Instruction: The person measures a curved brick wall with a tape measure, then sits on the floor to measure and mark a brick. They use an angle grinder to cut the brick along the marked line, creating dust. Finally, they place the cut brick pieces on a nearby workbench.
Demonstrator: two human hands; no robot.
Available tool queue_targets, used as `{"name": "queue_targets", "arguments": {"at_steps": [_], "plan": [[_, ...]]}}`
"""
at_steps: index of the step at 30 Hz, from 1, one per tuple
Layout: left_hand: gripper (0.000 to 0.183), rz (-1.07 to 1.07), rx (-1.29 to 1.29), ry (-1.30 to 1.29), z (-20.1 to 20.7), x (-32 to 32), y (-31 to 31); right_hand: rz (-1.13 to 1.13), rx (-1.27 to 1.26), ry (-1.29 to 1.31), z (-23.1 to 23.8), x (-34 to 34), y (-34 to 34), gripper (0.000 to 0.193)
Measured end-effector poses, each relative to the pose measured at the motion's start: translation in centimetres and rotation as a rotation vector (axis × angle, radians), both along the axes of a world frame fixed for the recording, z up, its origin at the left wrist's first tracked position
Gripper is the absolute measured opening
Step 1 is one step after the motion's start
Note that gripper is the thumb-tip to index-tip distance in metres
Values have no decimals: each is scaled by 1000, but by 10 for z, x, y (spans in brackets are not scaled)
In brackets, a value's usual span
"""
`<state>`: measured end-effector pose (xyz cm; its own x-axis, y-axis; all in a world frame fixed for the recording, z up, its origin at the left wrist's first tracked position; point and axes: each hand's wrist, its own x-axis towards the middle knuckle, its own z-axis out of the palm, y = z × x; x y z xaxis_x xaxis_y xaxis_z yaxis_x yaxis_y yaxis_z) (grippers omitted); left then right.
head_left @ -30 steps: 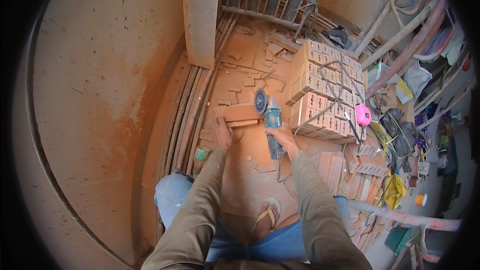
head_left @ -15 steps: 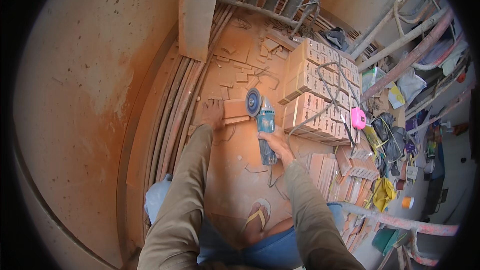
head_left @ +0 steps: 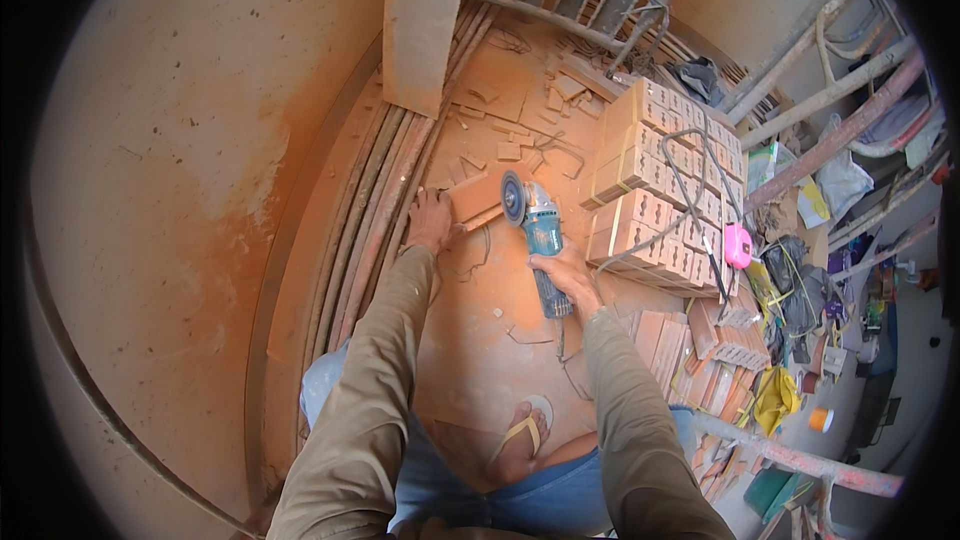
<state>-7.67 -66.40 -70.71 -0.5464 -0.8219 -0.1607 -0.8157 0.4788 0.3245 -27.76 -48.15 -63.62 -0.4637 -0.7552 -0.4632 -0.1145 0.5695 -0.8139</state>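
Observation:
My left hand (head_left: 430, 220) grips the near-left end of a flat orange clay tile (head_left: 476, 197) low over the dusty floor, its fingers bent over the end. In my right hand (head_left: 568, 275) is a teal and black angle grinder (head_left: 543, 235), held around its body with the cable trailing from its rear. The round grinder disc (head_left: 513, 198) stands upright at the tile's right end. Whether it touches the tile, I cannot tell. Part of the tile's right end is hidden behind the disc.
Banded stacks of hollow clay bricks (head_left: 650, 230) stand on the right, with a black cable and a pink tape measure (head_left: 738, 245) on them. Long pipes (head_left: 385, 180) run along the left wall. Broken tile pieces (head_left: 508, 150) litter the floor ahead. Scaffold tubes (head_left: 830, 105) rise at right.
The tile has turned, its right end now angled farther away from me. The grinder has tilted slightly and stays at that end. The whole view has shifted a little.

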Motion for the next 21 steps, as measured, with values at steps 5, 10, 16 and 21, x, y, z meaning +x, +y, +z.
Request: {"name": "queue_targets", "arguments": {"at_steps": [5,10,16,21], "plan": [[69,-53,78,146,10,5,-8,-9,-10,-17,1,-4,-15,39],[65,-105,91,107,0,14,-21,40,27,60,-4,-2,-24,41],[66,-90,131,28,12,8,-10,47,55,86,0,-2,-27,39],[66,-35,99,61,1,11,-3,118,100,186,20,11,-31,37]]}}
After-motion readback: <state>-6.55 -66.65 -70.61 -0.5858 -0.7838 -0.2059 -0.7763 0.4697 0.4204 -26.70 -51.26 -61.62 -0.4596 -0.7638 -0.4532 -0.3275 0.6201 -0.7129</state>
